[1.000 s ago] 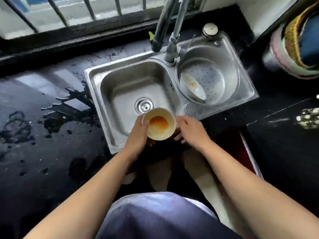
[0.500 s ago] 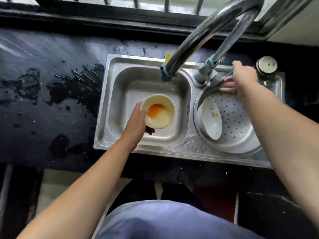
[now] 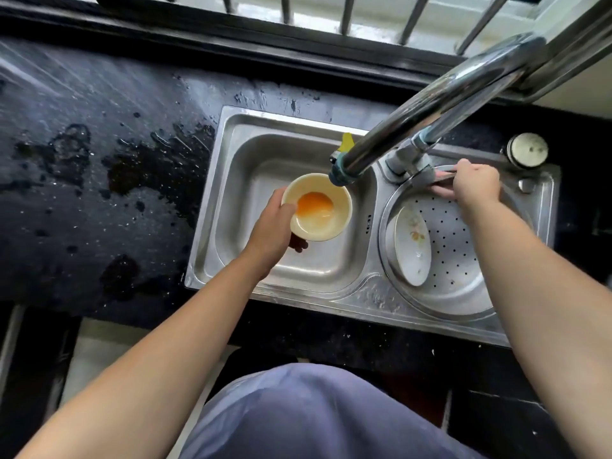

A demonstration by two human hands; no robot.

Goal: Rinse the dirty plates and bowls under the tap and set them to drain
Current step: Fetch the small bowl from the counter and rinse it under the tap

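Gripping bowl (image 3: 331, 223) rim, left hand (image 3: 270, 226): thumb inside, fingers curled underneath. Bowl, orange residue, over left basin of sink (image 3: 212, 226) under tap spout (image 3: 342, 173). Right hand (image 3: 475, 183) curled round tap lever (image 3: 430, 177) at sink's far edge. 1 plate (image 3: 412, 246) leaning in right drain basket (image 3: 460, 266).

We see a cream bowl (image 3: 316, 207), orange residue pooled inside, tilted just below the spout of the tap (image 3: 430, 107). Right of the tap, a white flowered plate (image 3: 412, 241) leans on its edge.
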